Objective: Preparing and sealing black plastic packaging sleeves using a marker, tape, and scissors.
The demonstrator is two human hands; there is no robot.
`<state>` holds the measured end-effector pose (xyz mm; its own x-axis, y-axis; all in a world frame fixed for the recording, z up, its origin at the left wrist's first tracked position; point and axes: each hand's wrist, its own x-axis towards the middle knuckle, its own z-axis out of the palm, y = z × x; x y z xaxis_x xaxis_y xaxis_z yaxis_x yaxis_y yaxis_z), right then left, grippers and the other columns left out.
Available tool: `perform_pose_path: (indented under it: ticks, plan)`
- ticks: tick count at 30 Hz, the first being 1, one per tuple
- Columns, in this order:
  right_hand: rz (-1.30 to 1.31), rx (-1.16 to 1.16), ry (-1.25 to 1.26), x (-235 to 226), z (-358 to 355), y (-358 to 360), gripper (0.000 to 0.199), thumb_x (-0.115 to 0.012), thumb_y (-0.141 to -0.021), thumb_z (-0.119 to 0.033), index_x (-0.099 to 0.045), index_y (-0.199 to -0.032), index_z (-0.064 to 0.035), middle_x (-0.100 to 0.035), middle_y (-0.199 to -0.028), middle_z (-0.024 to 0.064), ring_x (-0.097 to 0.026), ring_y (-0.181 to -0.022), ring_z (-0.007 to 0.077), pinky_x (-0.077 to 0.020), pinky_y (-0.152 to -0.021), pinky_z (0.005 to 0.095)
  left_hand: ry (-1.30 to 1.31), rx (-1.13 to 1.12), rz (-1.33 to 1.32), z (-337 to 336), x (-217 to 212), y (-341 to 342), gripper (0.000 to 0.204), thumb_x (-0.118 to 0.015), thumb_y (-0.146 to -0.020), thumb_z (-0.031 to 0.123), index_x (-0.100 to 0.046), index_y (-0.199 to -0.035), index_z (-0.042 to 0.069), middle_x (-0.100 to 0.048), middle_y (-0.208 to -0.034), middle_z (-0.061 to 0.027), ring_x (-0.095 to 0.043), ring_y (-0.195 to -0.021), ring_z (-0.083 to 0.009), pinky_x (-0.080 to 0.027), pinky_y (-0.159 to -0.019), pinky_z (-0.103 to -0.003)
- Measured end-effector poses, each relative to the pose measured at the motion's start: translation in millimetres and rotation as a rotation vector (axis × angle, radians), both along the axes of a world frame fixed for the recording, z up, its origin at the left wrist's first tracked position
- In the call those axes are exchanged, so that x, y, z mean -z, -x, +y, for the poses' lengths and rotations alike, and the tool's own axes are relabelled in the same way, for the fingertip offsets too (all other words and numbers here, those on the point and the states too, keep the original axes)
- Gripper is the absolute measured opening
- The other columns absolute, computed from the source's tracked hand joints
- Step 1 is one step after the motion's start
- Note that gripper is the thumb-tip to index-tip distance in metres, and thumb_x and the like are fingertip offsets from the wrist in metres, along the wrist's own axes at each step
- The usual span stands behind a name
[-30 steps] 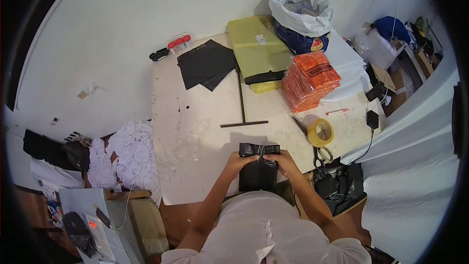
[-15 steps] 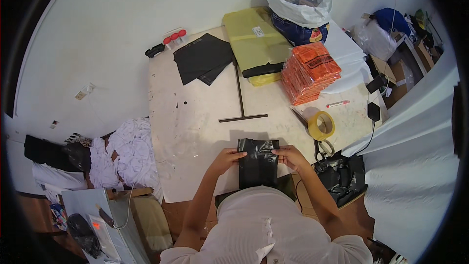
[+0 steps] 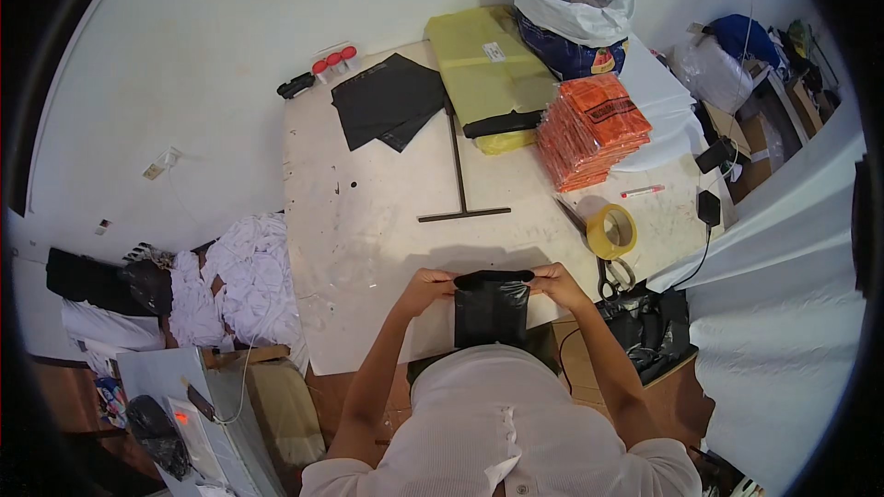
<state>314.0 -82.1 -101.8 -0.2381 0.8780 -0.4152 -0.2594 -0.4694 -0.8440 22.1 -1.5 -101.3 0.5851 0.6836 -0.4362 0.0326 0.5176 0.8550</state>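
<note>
head view: the left hand (image 3: 431,290) is closed on the upper left corner of a black plastic bag (image 3: 491,313), and the right hand (image 3: 558,287) grips the opposite corner. the bag is between the two hands, its body hanging below them toward the person's waist; along its top runs a dark, narrow opening.

the table (image 3: 368,230) spreads ahead of both hands. beyond the bag, a dark t-shaped bar (image 3: 459,179) lies with its crosspiece nearest the hands. just beside the right hand, to its right, are scissors (image 3: 604,282), and next to them a yellow tape roll (image 3: 599,237). farther ahead of the right hand rises a stack of orange packets (image 3: 594,133). well ahead of the left hand, black sheets (image 3: 387,101) overlap.
</note>
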Motion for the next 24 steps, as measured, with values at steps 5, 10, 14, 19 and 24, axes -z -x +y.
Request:
perform_pose_path:
  ticks: [5,10,14,19,24]
  plan:
    - [-0.198,-0.053,-0.164,-14,1,0,0.032,-0.05,-0.079,0.007,-0.063,-0.106,-0.0032,-0.066,-0.096,0.0065,-0.06,-0.079,0.0093,-0.0496,-0.071,0.0229,-0.103,0.119,0.096,7,-24,-5,0.02,-0.052,-0.082,-0.005,-0.068,-0.094,0.001,-0.066,-0.095,-0.0063,-0.06,-0.083,-0.0116,-0.05,-0.073,-0.024]
    - [-0.232,-0.149,-0.199,-18,6,-2,0.036,-0.049,-0.073,0.012,-0.067,-0.099,-0.0054,-0.067,-0.092,0.0048,-0.058,-0.073,0.0079,-0.0485,-0.07,0.0216,-0.182,0.266,0.079,17,-13,4,0.024,-0.052,-0.078,-0.009,-0.069,-0.09,0.003,-0.067,-0.092,-0.0068,-0.06,-0.083,-0.012,-0.05,-0.074,-0.024]
    - [-0.241,-0.158,-0.243,-22,5,0,0.031,-0.049,-0.072,0.012,-0.069,-0.09,-0.0034,-0.067,-0.084,0.0039,-0.057,-0.07,0.0082,-0.0477,-0.071,0.0218,-0.28,0.37,0.067,22,-15,4,0.024,-0.052,-0.077,-0.009,-0.069,-0.089,0.001,-0.067,-0.09,-0.0072,-0.06,-0.083,-0.0122,-0.049,-0.075,-0.024]
    - [-0.354,-0.189,-0.334,-24,4,4,0.025,-0.05,-0.073,0.012,-0.069,-0.082,-0.0017,-0.066,-0.078,0.0042,-0.058,-0.072,0.0093,-0.0468,-0.07,0.0227,-0.187,0.374,-0.119,22,-15,8,0.014,-0.053,-0.084,0.006,-0.065,-0.09,0.0,-0.066,-0.092,-0.0061,-0.06,-0.083,-0.0117,-0.048,-0.077,-0.026]
    - [-0.392,-0.181,-0.427,-27,3,7,0.023,-0.051,-0.073,0.012,-0.068,-0.081,-0.0015,-0.066,-0.077,0.0058,-0.059,-0.073,0.0105,-0.0464,-0.07,0.023,-0.155,0.178,0.322,13,-41,-20,0.05,-0.044,-0.089,0.049,-0.061,-0.099,0.003,-0.063,-0.103,-0.008,-0.06,-0.088,-0.0143,-0.047,-0.078,-0.027]
